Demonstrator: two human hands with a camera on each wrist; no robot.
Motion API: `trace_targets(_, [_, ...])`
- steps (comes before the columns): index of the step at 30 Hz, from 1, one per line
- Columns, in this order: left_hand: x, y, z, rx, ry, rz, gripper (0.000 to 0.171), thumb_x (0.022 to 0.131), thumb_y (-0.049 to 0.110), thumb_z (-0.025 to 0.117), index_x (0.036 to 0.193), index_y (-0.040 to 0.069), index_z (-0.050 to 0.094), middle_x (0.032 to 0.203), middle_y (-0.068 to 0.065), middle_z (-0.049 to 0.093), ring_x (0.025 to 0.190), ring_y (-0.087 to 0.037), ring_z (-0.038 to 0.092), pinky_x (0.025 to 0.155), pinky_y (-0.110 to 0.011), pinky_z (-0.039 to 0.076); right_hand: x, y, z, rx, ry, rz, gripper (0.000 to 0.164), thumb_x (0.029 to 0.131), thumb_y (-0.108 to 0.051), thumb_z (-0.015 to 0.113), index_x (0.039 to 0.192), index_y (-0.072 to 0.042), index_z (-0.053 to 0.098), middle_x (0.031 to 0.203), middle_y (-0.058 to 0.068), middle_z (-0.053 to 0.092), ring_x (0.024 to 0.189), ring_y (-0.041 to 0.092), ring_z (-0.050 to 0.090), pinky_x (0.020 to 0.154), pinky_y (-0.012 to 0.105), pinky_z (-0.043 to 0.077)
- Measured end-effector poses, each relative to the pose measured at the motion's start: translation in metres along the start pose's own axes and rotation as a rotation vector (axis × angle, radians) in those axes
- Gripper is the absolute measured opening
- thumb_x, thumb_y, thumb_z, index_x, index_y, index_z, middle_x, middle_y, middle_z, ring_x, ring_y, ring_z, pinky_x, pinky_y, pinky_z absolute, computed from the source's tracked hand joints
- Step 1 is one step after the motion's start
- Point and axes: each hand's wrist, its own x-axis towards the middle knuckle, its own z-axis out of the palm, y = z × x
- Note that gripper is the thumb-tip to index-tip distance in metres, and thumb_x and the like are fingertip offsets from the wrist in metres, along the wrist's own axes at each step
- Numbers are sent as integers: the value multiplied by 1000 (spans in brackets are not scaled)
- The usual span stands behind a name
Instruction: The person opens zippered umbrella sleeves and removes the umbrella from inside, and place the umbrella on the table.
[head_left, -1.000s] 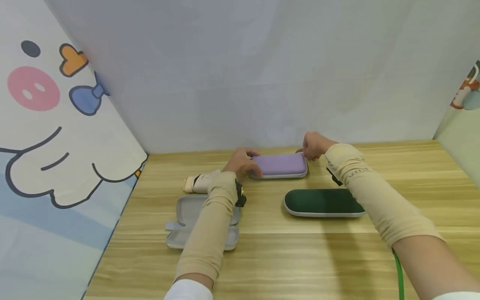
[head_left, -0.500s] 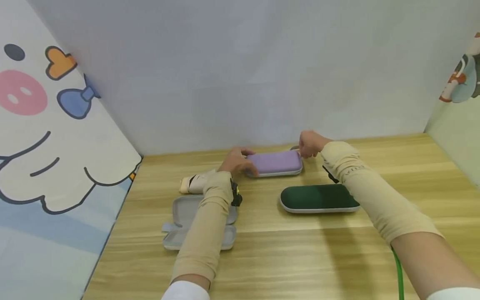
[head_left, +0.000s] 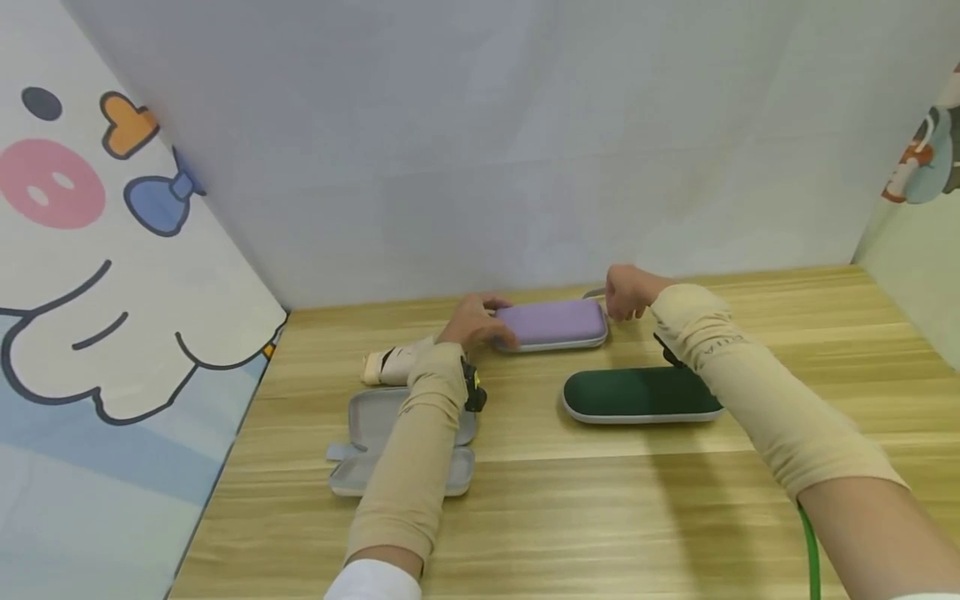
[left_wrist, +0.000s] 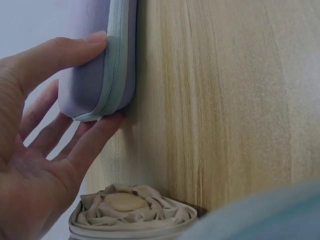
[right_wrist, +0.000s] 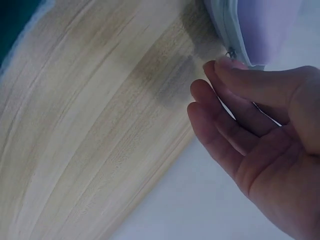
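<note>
Purple case (head_left: 551,323), near the surface's (head_left: 540,517) back edge, is little changed, so still closed, the left hand (head_left: 474,323) gripping 1 end while the right hand (head_left: 628,292) pinches, apparently, its zipper pull (right_wrist: 230,53).

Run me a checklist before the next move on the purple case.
1. Left hand steadying purple case: ok, thumb and fingers hold its left end.
2. Right hand on zip pull: ok, thumb and finger pinch at it.
3. Zip fully closed: cannot tell, not all of it shows.
4. Green case apart from purple case: ok.
5. Grey case shut: not ok, lies open.
</note>
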Motion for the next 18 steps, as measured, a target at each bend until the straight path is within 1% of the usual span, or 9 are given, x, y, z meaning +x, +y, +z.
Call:
trace_targets(4, [-1,-2,0,-38,5,-4,66,54,7,90,115,16,67,122,-4,59,109,-22,55,91,-33,46,-2,-2,2,-3,-10,4,9,79,8,60,76,7,68,69,16,67,66,29,65,59,38,55])
trace_targets(8, [-2,-2,1,-55,6,3,66,54,6,90,115,16,67,119,-4,60,107,-22,56,87,-32,48,-5,-4,2,2,-25,19,8,81,8,61,79,8,68,71,16,67,68,30,64,62,39,55])
trace_targets(12, [-2,-3,0,-60,9,6,66,53,6,90,115,16,67,116,-5,60,104,-21,57,84,-32,49,-7,-5,3,16,-43,16,8,82,7,61,80,8,68,72,17,67,67,29,64,64,41,55])
trace_targets(18, [-4,-3,-1,-49,13,18,66,54,5,90,116,14,67,115,-6,61,104,-22,57,84,-32,50,-10,-6,3,21,-55,-10,10,82,6,61,77,7,69,69,15,67,63,26,63,61,38,55])
